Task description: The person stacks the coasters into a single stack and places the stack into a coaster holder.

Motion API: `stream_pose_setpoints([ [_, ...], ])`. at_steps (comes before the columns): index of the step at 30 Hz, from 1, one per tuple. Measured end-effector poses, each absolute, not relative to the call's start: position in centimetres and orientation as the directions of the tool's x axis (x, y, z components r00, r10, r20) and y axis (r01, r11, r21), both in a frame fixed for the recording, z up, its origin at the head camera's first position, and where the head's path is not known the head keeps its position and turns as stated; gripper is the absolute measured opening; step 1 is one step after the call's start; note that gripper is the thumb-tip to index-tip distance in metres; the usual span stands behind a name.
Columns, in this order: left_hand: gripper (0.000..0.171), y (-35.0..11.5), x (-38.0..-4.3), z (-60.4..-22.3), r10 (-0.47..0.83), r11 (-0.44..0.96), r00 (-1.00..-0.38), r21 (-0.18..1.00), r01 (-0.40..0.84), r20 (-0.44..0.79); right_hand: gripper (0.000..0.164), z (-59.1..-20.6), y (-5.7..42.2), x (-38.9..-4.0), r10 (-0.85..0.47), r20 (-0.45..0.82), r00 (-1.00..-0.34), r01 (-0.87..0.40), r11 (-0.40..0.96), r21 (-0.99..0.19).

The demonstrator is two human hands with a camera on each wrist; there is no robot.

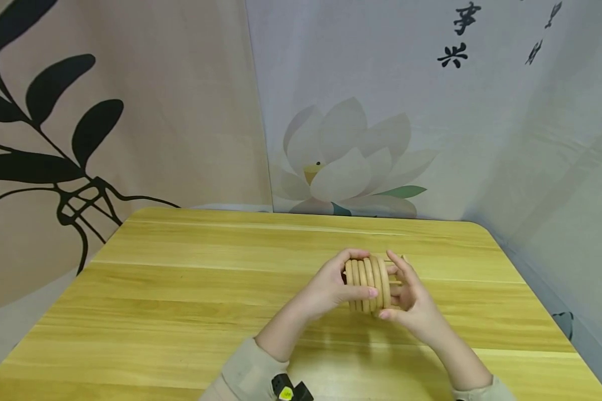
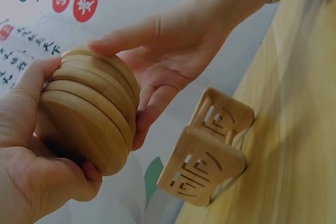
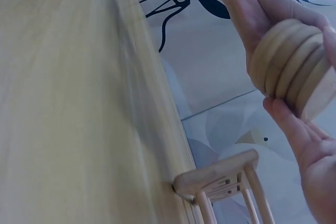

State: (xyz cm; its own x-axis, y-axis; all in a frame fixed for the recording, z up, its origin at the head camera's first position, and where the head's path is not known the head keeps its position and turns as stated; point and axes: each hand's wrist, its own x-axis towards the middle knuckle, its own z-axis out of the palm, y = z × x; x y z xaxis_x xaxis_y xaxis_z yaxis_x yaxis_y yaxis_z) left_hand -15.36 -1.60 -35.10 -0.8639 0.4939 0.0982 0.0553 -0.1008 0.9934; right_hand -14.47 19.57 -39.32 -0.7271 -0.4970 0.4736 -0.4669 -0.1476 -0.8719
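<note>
A stack of several round wooden coasters is held on edge above the table between both hands. My left hand grips the stack from the left, its thumb across the near side and fingers over the far side. From the other end my right hand holds it too, thumb low at the near rim and fingers curled round behind. In the left wrist view the round faces look plain and smooth. A wooden coaster rack with cut-out patterned end panels and rods stands on the table beyond the hands, mostly hidden in the head view.
The wood-grain table has rounded far corners. Behind it hang cloth backdrops with printed leaves, a lotus and characters. A small black device with a yellow mark sits at the left sleeve.
</note>
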Motion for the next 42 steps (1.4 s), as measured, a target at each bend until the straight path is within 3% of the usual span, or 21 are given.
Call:
stream_pose_setpoints([
  [34, 0.068, 2.2, -16.4, -35.2, 0.531, -0.034, -0.84, 0.993, 0.112, 0.113, 0.101, -38.5, 22.1, -14.8, -0.393, 0.55, -0.737, -0.59, -0.024, -0.807],
  [42, 0.067, 2.8, -16.8, -34.8, 0.514, -0.006, -0.838, 0.978, 0.209, 0.182, 0.098, -38.4, 22.6, -15.1, -0.394, 0.536, -0.747, -0.585, 0.006, -0.811],
])
